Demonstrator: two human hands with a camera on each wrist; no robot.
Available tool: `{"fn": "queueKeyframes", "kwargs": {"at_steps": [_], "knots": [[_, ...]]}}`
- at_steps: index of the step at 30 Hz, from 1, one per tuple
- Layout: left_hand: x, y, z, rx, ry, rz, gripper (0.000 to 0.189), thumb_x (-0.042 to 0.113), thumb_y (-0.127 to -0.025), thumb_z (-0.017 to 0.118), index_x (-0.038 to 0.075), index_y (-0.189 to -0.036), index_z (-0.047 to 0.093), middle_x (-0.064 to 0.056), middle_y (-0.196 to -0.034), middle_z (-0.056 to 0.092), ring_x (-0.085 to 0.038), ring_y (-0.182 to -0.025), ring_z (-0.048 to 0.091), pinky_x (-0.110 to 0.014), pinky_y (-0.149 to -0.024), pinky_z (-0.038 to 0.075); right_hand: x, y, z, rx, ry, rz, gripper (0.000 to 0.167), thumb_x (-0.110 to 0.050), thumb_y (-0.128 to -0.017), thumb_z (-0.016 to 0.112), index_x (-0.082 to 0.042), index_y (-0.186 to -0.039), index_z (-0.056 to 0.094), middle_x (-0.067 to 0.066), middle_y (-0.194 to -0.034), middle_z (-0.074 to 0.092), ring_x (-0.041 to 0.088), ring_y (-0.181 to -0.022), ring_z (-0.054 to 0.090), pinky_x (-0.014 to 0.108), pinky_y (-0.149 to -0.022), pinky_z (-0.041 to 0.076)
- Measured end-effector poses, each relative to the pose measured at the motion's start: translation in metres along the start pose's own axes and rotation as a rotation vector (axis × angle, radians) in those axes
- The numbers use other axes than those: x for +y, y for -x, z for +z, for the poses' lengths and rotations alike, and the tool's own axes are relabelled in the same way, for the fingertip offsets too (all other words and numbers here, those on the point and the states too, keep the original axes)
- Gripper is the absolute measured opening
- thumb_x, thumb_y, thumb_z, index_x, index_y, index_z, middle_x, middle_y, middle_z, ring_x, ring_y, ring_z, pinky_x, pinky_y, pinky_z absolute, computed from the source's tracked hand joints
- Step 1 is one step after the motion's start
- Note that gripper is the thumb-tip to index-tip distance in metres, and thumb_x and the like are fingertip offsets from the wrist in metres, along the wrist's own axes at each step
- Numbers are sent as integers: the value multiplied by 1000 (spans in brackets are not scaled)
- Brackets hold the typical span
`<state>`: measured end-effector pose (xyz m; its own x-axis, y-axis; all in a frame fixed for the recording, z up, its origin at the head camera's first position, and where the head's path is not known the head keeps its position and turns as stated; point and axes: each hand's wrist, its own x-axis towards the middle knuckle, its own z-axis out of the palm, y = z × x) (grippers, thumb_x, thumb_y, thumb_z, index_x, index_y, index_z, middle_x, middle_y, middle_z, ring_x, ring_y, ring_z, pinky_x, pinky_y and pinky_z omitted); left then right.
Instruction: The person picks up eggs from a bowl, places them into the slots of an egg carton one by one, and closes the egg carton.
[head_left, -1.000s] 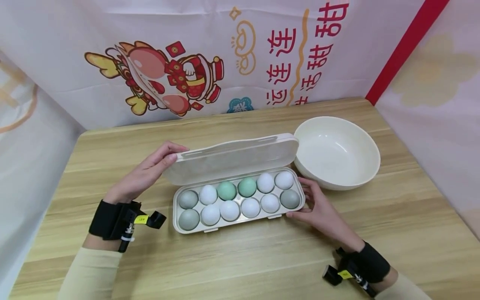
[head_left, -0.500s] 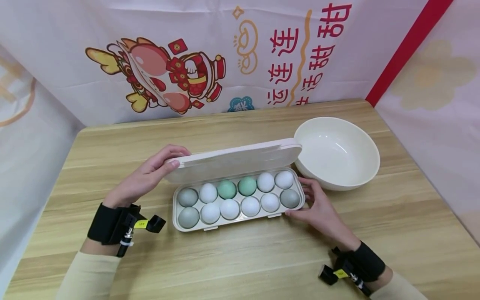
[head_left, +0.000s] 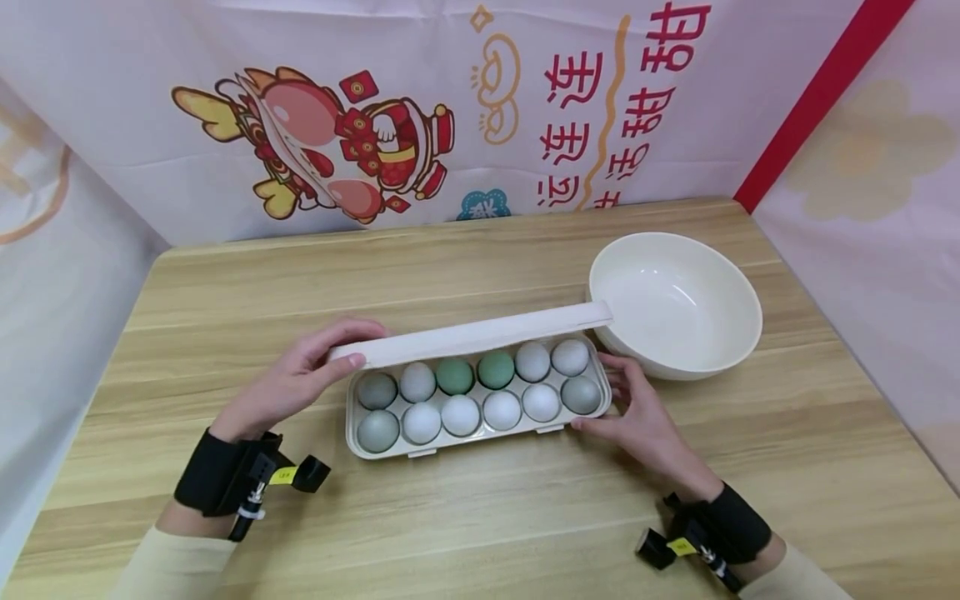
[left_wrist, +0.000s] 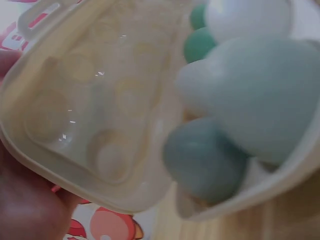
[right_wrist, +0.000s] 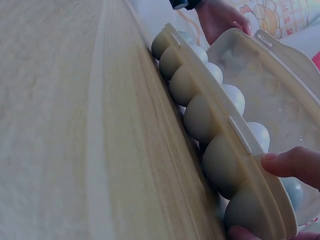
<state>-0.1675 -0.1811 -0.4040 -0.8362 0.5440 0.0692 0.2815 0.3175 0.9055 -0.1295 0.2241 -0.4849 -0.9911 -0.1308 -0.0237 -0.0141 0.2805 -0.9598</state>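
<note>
A long egg carton point(head_left: 480, 438) lies on the table, its two rows of cups filled with white, grey-green and green eggs point(head_left: 455, 377). Its hinged lid point(head_left: 472, 334) leans forward over the back row, part-way down. My left hand point(head_left: 296, 379) grips the lid's left end, thumb in front and fingers behind. At the carton's right end, my right hand point(head_left: 647, 423) holds the tray. In the right wrist view that thumb point(right_wrist: 295, 164) presses the rim, with a fingertip low beside an end egg. The left wrist view shows the lid's dimpled inside point(left_wrist: 95, 115).
A large cream bowl point(head_left: 675, 304) stands behind the right hand, close to the carton's right end. The wooden table point(head_left: 480, 525) reaches a printed cloth backdrop point(head_left: 510, 108) at the rear. More cloth hangs at both sides.
My left hand has brought the lid down and forward, from steeply raised to low over the back row. My right hand has stayed at the carton's right end.
</note>
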Motion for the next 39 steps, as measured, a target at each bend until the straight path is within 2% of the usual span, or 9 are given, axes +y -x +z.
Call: {"fn": "queueKeyframes", "kwargs": {"at_steps": [5,11,16,20,24,28,33,36,39], "knots": [[-7,7,6,-40,33,65,35,1,-98,51,11,-132,57,-5,-138,52,-23,-117,46,-28,-90,40,-1,1,0,5,-11,16,89,1,-68,86,3,-140,33,23,-124,53,33,-111,53,22,-82,47],[-12,11,11,-75,4,134,40,-5,-94,57,11,-130,59,-5,-141,50,-23,-133,39,-27,-104,32,0,2,1,15,57,43,87,-3,-68,87,2,-137,34,22,-122,55,33,-110,55,22,-84,45],[-14,14,16,-79,-50,178,42,-5,-90,62,16,-126,62,-5,-141,51,-24,-134,38,-28,-106,30,0,1,1,14,75,27,86,-3,-68,87,4,-136,34,22,-124,54,32,-112,53,21,-88,44],[-17,16,19,-81,-58,223,42,-7,-88,64,15,-125,63,-7,-140,51,-26,-132,39,-29,-106,30,0,1,1,12,73,15,87,-2,-68,87,5,-137,33,21,-126,52,31,-115,50,19,-91,41],[-18,19,22,-95,-64,223,41,-4,-88,65,15,-124,63,-8,-140,50,-27,-133,38,-29,-107,29,-1,2,2,12,64,16,84,-2,-69,86,4,-135,35,20,-127,51,31,-115,51,18,-89,41],[-18,21,25,-109,-75,166,40,0,-88,67,19,-123,63,-3,-141,49,-25,-133,37,-32,-107,29,-2,2,2,2,52,24,84,-2,-69,86,3,-136,35,19,-129,50,31,-116,50,20,-92,40],[-20,24,28,-121,-87,128,39,3,-88,69,22,-122,65,0,-142,48,-23,-133,36,-45,-104,29,-1,1,1,-15,45,39,85,-1,-70,85,3,-138,34,20,-135,47,30,-123,45,35,-103,35],[-20,24,29,-129,-104,120,36,5,-88,70,24,-119,66,0,-141,48,-23,-132,35,-55,-101,28,0,0,-1,-33,26,18,83,1,-71,84,5,-137,33,22,-137,45,32,-127,41,46,-108,29],[-22,23,29,-150,-121,113,33,8,-88,71,24,-118,67,-1,-141,48,-23,-131,35,-59,-100,27,3,-2,-5,-71,3,-2,83,3,-72,82,4,-138,32,22,-138,44,33,-129,39,50,-110,26]]}}
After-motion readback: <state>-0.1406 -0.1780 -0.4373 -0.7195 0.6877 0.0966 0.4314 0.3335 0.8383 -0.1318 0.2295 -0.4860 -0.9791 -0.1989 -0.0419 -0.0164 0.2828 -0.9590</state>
